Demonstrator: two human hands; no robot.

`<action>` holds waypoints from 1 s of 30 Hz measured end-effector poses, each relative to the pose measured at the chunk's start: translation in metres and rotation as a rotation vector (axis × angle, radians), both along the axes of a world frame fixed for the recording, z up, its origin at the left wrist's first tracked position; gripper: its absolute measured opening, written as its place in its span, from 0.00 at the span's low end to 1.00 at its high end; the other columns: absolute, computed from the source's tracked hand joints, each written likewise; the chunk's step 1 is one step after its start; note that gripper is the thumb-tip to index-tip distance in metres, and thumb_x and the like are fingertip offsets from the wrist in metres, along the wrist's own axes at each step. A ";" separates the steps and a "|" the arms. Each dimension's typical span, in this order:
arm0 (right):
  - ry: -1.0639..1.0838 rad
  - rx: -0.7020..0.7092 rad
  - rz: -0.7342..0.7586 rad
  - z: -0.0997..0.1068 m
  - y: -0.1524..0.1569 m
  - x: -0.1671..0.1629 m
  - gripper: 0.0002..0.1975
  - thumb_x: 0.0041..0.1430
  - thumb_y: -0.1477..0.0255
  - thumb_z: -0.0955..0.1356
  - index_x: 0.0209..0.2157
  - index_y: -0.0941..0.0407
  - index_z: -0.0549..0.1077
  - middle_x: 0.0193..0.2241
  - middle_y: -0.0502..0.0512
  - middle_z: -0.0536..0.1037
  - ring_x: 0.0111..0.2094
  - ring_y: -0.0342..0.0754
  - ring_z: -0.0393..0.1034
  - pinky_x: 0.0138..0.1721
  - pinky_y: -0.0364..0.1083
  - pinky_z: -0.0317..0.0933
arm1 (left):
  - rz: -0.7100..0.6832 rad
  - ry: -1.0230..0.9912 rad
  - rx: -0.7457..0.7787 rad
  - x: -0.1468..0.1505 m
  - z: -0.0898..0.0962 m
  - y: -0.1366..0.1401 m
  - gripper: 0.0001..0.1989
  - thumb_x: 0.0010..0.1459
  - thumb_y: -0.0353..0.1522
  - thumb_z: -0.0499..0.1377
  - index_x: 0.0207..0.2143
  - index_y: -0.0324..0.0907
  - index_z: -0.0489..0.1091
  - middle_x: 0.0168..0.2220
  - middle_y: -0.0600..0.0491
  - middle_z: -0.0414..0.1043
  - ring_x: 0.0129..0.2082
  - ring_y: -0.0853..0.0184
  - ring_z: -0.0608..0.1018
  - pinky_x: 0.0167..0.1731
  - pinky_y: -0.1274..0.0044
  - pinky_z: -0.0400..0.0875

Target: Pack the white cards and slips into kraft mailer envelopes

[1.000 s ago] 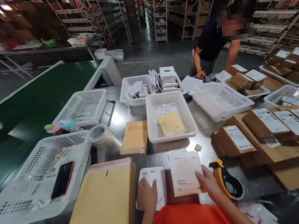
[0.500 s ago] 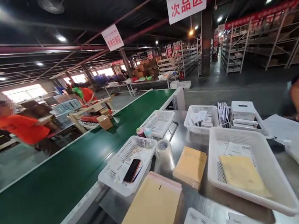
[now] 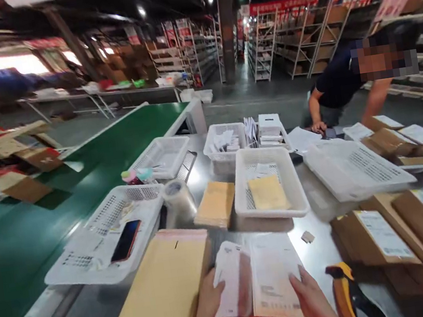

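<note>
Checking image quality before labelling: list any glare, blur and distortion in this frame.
Head view: lamp glare on the metal table; motion blur smears the left background; wide-angle lens bows the shelving; the white packet at the left hand stays fairly sharp.

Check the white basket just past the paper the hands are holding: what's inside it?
The white basket holds a yellow padded envelope lying flat, with white paper slips beyond it toward the far wall. Whatever lies beneath the envelope is covered; only perforated floor shows around it.
</note>
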State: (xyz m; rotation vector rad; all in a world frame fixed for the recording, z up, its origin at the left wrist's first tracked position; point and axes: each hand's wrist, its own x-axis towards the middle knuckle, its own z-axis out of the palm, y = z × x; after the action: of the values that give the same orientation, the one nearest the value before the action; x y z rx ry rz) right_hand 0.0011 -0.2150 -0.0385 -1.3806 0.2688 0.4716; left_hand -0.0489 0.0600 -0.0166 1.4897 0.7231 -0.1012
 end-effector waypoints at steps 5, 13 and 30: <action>-0.078 -0.007 -0.058 0.010 0.034 0.008 0.34 0.42 0.51 0.73 0.46 0.55 0.65 0.44 0.62 0.77 0.47 0.58 0.73 0.51 0.56 0.67 | 0.229 0.005 -0.570 0.004 0.018 -0.031 0.38 0.32 0.47 0.75 0.44 0.39 0.69 0.49 0.42 0.76 0.55 0.50 0.74 0.53 0.66 0.71; -0.182 -0.249 0.008 0.023 0.034 -0.004 0.27 0.49 0.54 0.66 0.46 0.56 0.63 0.41 0.62 0.76 0.44 0.57 0.71 0.49 0.54 0.66 | 0.319 0.045 -0.728 -0.001 -0.009 -0.076 0.37 0.41 0.45 0.74 0.52 0.42 0.66 0.48 0.44 0.77 0.54 0.53 0.76 0.46 0.70 0.77; -0.026 0.107 0.018 0.051 0.027 -0.016 0.23 0.43 0.72 0.64 0.44 0.54 0.59 0.45 0.56 0.73 0.47 0.52 0.70 0.47 0.49 0.65 | 0.119 0.121 -0.835 0.006 0.050 -0.068 0.49 0.36 0.57 0.69 0.57 0.39 0.68 0.45 0.39 0.78 0.46 0.44 0.78 0.42 0.59 0.76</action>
State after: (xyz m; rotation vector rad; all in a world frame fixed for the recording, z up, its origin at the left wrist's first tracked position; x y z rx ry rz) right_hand -0.0147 -0.1876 0.0120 -1.2846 0.2072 0.4760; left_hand -0.0427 -0.0083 0.0332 0.6460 0.7373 -0.3581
